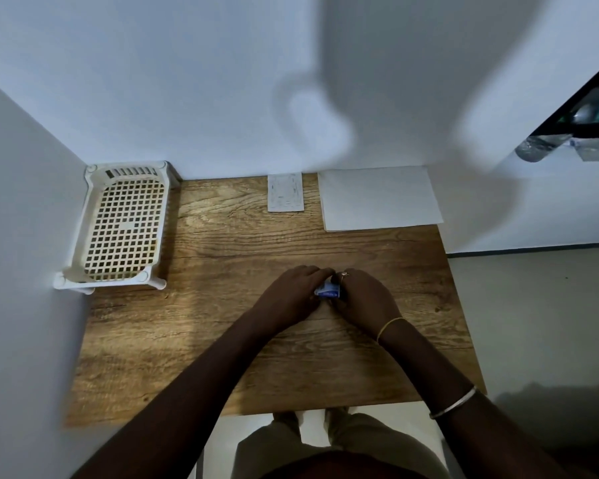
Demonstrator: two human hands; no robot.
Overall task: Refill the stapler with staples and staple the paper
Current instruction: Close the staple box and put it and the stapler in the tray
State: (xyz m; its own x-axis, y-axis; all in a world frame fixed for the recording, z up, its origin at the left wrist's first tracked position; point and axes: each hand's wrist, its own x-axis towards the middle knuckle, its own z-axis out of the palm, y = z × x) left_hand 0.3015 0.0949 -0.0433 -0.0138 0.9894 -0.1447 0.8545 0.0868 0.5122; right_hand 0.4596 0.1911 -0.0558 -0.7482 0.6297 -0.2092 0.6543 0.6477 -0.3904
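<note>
Both hands meet mid-surface, left hand and right hand clamped together on a small blue item, probably the stapler or staple box, steadied for loading, while paper waits against the far wall.

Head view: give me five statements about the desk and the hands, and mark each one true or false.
1. Both hands are closed around one small blue object near the middle of the wooden desk. True: the left hand and right hand meet on it.
2. The white basket holds a stack of paper. False: nothing shows inside it.
3. The paper stack lies at the far right of the desk, against the wall. True.
4. The small white card lies on top of the paper stack. False: it lies beside it, on bare wood.
5. The right wrist is bare. False: a thin band circles it.
</note>
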